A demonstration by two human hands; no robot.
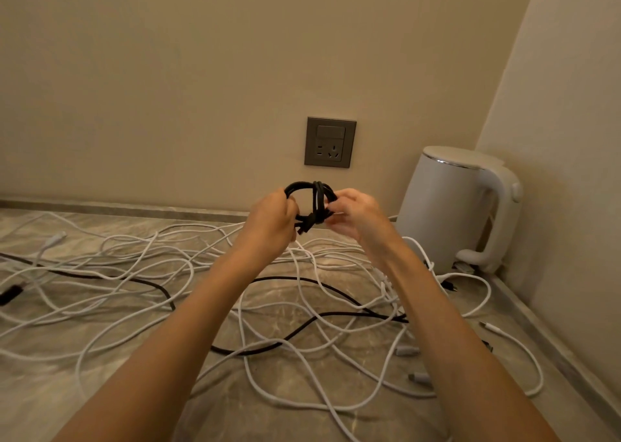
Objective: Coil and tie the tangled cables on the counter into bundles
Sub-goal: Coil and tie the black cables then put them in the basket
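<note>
STEP: tying off black coil (311, 192), held up over far desk (50, 391) | GRIPS: left grip (274, 218) clasps coil's left side; right grip (353, 214) pinches the wrap | NEXT: I judge the tail needs cinching tight; white cables (134, 250) lie loose below.

Black plug (10, 294) half beyond left edge
</note>
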